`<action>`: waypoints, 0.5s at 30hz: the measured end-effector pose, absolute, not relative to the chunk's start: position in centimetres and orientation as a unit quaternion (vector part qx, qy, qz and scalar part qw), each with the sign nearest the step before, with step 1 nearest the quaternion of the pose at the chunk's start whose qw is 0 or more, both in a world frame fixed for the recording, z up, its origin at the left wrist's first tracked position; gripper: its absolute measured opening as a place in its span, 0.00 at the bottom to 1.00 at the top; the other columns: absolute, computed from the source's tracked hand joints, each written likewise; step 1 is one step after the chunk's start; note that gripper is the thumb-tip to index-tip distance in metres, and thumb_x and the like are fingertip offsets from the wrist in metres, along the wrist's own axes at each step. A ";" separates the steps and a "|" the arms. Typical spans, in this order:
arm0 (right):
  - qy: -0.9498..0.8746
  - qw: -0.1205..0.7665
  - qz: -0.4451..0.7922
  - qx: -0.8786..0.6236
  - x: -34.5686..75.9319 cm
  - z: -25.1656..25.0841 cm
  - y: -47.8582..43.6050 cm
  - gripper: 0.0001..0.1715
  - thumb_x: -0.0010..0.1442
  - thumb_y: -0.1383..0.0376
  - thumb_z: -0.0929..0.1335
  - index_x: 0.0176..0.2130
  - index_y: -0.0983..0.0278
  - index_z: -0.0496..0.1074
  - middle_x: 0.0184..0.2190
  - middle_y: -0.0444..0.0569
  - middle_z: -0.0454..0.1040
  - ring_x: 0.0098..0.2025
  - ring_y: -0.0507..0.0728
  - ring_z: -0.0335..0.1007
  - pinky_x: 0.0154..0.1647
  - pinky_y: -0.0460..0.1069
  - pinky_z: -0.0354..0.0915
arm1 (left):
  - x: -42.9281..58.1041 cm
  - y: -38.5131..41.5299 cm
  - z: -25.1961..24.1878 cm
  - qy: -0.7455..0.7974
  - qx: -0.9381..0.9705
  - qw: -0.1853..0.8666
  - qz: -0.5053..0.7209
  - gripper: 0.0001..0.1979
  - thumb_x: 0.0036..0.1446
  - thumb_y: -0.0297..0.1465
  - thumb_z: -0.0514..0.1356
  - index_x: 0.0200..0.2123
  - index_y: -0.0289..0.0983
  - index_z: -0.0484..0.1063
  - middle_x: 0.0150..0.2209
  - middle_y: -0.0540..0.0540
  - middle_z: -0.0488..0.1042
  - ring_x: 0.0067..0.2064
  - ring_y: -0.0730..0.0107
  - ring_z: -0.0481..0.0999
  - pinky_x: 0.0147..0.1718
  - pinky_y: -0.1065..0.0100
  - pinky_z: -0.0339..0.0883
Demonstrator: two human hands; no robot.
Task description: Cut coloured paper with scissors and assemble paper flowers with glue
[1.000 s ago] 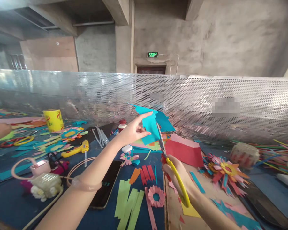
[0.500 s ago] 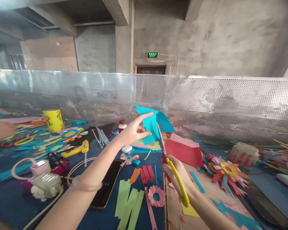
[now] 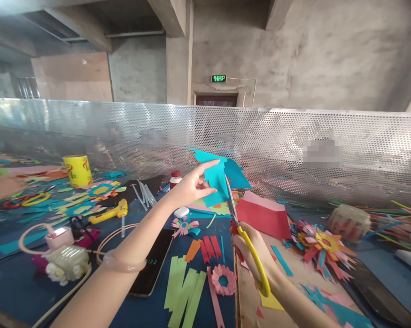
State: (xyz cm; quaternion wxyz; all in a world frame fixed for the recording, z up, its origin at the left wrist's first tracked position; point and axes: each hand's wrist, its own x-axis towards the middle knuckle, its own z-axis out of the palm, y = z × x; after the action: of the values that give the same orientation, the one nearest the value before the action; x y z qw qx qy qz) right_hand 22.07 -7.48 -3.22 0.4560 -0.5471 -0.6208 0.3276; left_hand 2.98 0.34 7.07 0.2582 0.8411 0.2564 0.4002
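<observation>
Blue paper [image 3: 215, 178] — partly hidden behind left hand [image 3: 191, 187].

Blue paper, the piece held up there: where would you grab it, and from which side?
I'd pinch the blue paper by its left part, coming from the left: it looks thin and flat, and the scissors reach it from the lower right.
</observation>
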 end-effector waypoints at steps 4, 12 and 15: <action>-0.622 0.458 0.331 -0.542 22.1 -3.4 -7.5 0.04 0.52 0.65 0.60 0.31 0.63 0.61 0.19 0.38 0.60 0.21 0.50 0.57 0.21 0.45 0.50 | 3.0 0.3 7.1 0.253 0.844 0.254 0.399 0.37 0.54 0.29 0.60 0.63 0.45 0.47 0.22 0.56 0.61 0.24 0.74 0.61 0.25 0.70 0.62; -0.623 0.458 0.318 -0.549 22.0 -3.8 -7.3 0.03 0.53 0.66 0.59 0.28 0.62 0.59 0.20 0.38 0.58 0.21 0.49 0.54 0.21 0.45 0.48 | 3.0 0.2 7.1 0.258 0.842 0.255 0.400 0.37 0.54 0.30 0.60 0.64 0.45 0.46 0.22 0.56 0.60 0.25 0.73 0.61 0.25 0.70 0.63; -0.624 0.456 0.309 -0.554 21.9 -3.6 -7.6 0.05 0.53 0.66 0.59 0.26 0.62 0.57 0.19 0.37 0.54 0.21 0.49 0.51 0.21 0.44 0.48 | 3.0 0.3 7.0 0.253 0.844 0.254 0.399 0.37 0.54 0.29 0.60 0.64 0.45 0.47 0.23 0.55 0.60 0.26 0.72 0.62 0.26 0.69 0.64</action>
State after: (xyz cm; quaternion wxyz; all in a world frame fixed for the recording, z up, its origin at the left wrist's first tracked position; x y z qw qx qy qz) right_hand 21.90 -7.63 -3.62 0.4556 -0.5540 -0.6245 0.3091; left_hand 3.05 0.31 7.05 0.2541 0.8439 0.2528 0.3993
